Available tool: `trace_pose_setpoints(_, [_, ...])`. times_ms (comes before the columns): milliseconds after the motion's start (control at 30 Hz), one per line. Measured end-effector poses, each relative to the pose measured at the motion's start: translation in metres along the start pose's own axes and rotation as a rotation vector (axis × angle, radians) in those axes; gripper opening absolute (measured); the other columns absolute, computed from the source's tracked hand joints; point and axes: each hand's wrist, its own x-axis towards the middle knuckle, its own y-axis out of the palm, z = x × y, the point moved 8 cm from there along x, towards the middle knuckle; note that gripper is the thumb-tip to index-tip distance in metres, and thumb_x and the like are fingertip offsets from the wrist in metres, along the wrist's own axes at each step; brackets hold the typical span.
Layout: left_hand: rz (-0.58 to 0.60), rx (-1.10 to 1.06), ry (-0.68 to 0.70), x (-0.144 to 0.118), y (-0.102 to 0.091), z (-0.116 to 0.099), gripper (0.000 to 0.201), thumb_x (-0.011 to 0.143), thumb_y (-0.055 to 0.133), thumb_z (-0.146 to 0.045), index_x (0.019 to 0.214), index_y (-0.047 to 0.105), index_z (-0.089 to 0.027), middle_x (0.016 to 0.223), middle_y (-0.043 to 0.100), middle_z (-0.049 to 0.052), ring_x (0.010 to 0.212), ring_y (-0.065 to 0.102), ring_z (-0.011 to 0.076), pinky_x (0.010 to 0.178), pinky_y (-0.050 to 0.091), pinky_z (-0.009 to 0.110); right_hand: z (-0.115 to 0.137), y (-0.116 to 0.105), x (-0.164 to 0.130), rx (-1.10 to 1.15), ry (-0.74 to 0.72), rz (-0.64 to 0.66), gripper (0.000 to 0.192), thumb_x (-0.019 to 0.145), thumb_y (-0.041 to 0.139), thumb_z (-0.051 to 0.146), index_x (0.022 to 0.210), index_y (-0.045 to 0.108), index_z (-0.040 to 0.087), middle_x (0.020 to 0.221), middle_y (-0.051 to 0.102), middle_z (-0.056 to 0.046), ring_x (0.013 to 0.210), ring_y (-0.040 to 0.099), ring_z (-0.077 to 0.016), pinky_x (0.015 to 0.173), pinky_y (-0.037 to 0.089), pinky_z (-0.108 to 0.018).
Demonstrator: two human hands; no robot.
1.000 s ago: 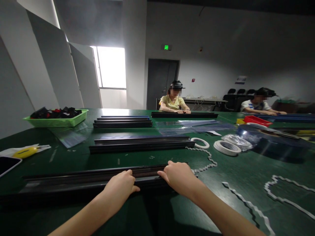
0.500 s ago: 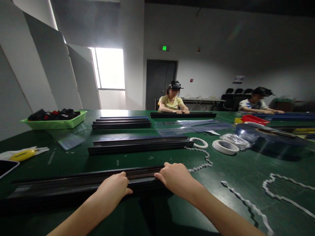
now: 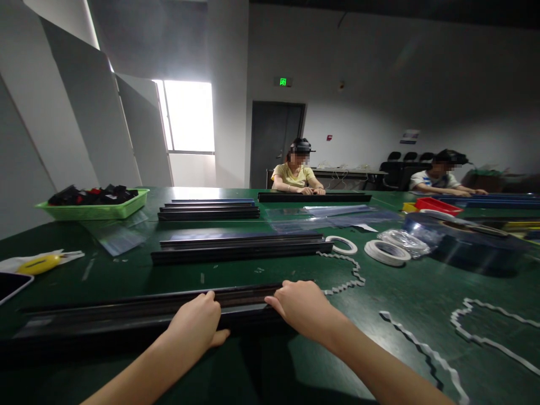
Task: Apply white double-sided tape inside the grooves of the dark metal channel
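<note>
A long black channel-shaped profile [image 3: 105,329] lies across the near side of the green table. My left hand [image 3: 194,322] grips its front wall near the middle, fingers over the top edge and thumb on the side toward me. Farther right, my right hand [image 3: 301,308] is closed on the same profile close to its right end, with the fingertips curled into the channel. What lies under the right fingers is hidden. Just behind the right hand, a zigzag strip of white tape [image 3: 354,273] rests on the table.
More black profiles [image 3: 240,251] lie behind. Tape rolls [image 3: 387,253] and a large film roll [image 3: 468,247] stand right, loose white strips [image 3: 426,349] nearer. A green basket [image 3: 93,211] and a yellow-handled tool [image 3: 39,264] are left. Two people sit across the table.
My left thumb sticks out slightly farther from the profile's front, and the left fingers sit a touch higher. My right hand keeps its hold in nearly the same place.
</note>
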Motion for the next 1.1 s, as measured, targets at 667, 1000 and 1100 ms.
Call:
trace_pose_setpoints(667, [0.011, -0.001, 0.019, 0.0, -0.003, -0.003, 0.046, 0.071, 0.058, -0.047, 0.095, 0.068, -0.01, 0.104, 0.065, 0.019, 0.099, 0.061, 0.0313, 0.087, 0.049, 0.039, 0.001, 0.001, 0.001, -0.019, -0.026, -0.039, 0.061, 0.092, 0.022, 0.054, 0.083, 0.072, 0.019, 0.084, 0.071, -0.012, 0.075, 0.067, -0.0275, 0.062, 0.049, -0.036])
trace_pose_setpoints(1000, [0.005, 0.021, 0.031, -0.001, -0.007, -0.007, 0.045, 0.071, 0.059, -0.045, 0.096, 0.067, -0.008, 0.105, 0.065, 0.02, 0.099, 0.061, 0.0319, 0.087, 0.049, 0.04, 0.0, 0.003, 0.002, -0.009, -0.012, -0.013, 0.06, 0.092, 0.023, 0.053, 0.086, 0.072, 0.019, 0.086, 0.07, -0.013, 0.078, 0.067, -0.0273, 0.064, 0.048, -0.036])
trace_pose_setpoints(1100, [-0.009, 0.024, 0.088, -0.001, -0.009, -0.013, 0.042, 0.073, 0.057, -0.042, 0.094, 0.067, -0.008, 0.101, 0.066, 0.019, 0.095, 0.062, 0.0321, 0.085, 0.05, 0.042, 0.001, 0.001, 0.002, -0.017, -0.015, -0.016, 0.059, 0.092, 0.024, 0.052, 0.086, 0.071, 0.019, 0.087, 0.071, -0.013, 0.077, 0.067, -0.0269, 0.065, 0.048, -0.036])
